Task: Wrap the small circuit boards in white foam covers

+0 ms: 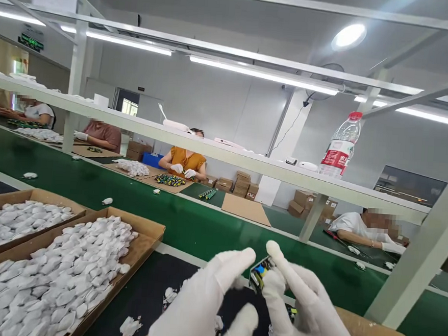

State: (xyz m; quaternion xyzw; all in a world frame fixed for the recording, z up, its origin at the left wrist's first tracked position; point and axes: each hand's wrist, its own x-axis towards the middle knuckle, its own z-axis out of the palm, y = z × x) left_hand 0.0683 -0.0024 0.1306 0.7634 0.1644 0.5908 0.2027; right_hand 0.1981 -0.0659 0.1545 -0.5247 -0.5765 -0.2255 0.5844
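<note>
Both my hands wear white gloves. My right hand [302, 306] pinches a small circuit board [259, 274] with blue and yellow parts between thumb and fingers. To its left, my left hand [210, 300] has thumb and fingers apart, with its index fingertip close to the board's edge and nothing between the fingers. Behind my right fingers a bit of another green and yellow part [291, 312] shows, mostly hidden. White lumpy pieces [130, 328] with small components lie on the black mat [142, 285] below my hands.
Cardboard trays [152, 229] of white pieces stand at the left; another tray [385, 330] is at the lower right. A green conveyor [200, 228] runs across. A shelf [269, 174] above it holds a bottle [340, 145]. Several people sit beyond; a slanted post [426, 243] rises right.
</note>
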